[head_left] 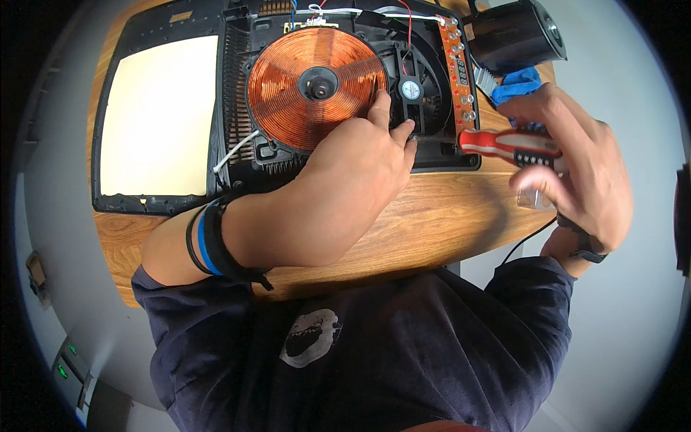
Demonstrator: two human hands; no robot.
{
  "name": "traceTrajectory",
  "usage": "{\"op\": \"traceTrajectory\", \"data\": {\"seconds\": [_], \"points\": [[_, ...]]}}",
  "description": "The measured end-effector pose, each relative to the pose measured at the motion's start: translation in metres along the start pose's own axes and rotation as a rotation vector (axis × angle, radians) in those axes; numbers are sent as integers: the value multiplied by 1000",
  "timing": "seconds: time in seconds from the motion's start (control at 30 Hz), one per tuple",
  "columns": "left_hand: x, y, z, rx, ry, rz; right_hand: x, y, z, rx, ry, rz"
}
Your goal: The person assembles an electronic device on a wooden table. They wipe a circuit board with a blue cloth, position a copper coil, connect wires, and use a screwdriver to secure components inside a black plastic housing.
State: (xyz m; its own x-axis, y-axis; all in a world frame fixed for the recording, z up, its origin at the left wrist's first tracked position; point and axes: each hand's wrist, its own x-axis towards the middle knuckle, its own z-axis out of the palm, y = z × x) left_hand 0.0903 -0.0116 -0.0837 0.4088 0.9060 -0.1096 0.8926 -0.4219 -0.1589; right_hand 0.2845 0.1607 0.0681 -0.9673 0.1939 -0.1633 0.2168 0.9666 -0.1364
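Observation:
An induction cooker base [468, 160] lies opened on the wooden table, with a round copper coil [288, 79] in it. To the coil's right is a black cooling fan [430, 90] with a round label at its hub. My left hand [353, 169] reaches over the coil's lower right edge. One finger rests on the coil, while thumb and forefinger pinch beside the fan frame; what lies between them is too small to make out. My right hand [597, 158] grips the red, white and dark handle of a screwdriver [482, 142], its thin shaft pointing left toward my left fingertips.
A black framed panel with a cream sheet [160, 119] lies left of the coil. An orange circuit board [459, 86] runs along the base's right side. Beyond it are a black cylindrical container [511, 34] and a blue cloth [517, 85]. Thin wires cross the top.

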Motion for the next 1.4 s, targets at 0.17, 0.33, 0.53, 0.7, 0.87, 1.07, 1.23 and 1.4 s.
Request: {"op": "traceTrajectory", "data": {"seconds": [0.17,0.33,0.53,0.7,0.87,1.07,1.23,1.4], "points": [[0,2,1,32,9,-8,-2,-5,-2,-94,44,-172],[0,2,0,21,8,0,1,-3,0,-95,41,-190],[1,3,2,-27,-9,-20,-4,-4,0,-49,-18,-96],[2,3,1,28,6,-9,-2,1,4,-82,58,-201],[2,2,1,33,18,-5,-12,15,-8,-57,209,-278],[0,2,-1,17,6,-24,-26,36,1,-263,354,24],[3,0,0,30,5,15,-38,70,40,-25,343,335],[1,0,3,-4,34,10,-42,89,96,34,400,309]]}}
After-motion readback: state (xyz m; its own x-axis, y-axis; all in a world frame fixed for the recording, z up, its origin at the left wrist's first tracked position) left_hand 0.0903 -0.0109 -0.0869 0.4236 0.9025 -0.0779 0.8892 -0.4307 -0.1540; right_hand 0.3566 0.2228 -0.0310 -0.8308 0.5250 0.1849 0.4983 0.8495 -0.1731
